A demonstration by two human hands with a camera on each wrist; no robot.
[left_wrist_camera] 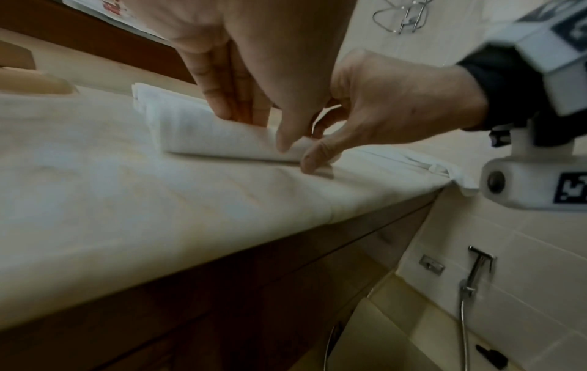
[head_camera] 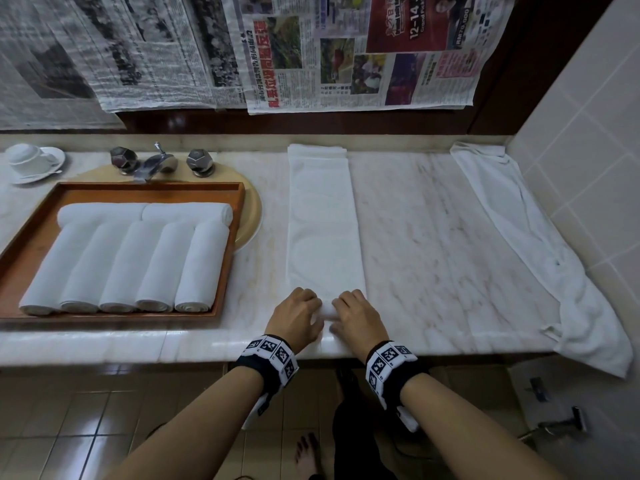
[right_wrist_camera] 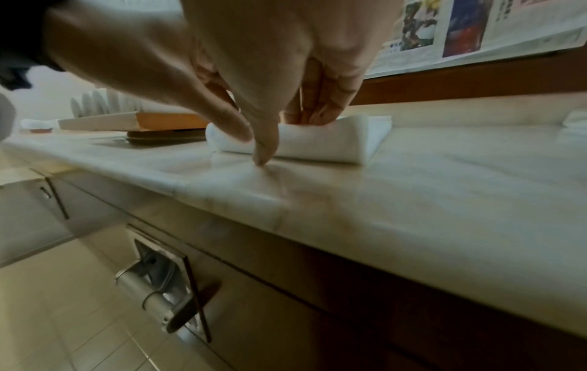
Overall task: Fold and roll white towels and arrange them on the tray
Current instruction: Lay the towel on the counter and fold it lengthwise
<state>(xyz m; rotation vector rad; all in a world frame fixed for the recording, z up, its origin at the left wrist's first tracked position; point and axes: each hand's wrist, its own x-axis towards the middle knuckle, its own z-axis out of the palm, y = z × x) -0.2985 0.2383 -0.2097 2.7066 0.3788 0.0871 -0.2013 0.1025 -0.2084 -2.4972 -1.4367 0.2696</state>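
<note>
A white towel (head_camera: 323, 220), folded into a long narrow strip, lies on the marble counter (head_camera: 433, 237) and runs away from me. Its near end is curled into a small roll (left_wrist_camera: 206, 135) (right_wrist_camera: 317, 145). My left hand (head_camera: 298, 315) (left_wrist_camera: 254, 75) and right hand (head_camera: 358, 317) (right_wrist_camera: 286, 62) sit side by side on that roll, fingers over the top and thumbs behind it. The wooden tray (head_camera: 149, 187) at the left holds several rolled white towels (head_camera: 131, 265). Another white towel (head_camera: 519, 237) lies unfolded at the far right and hangs over the counter edge.
The tray sits over a sink (head_camera: 251, 216), with a faucet (head_camera: 156, 164) behind it. A cup on a saucer (head_camera: 31, 161) stands at the far left. Newspapers (head_camera: 311, 53) hang on the back wall. A tiled wall (head_camera: 588, 150) bounds the right side.
</note>
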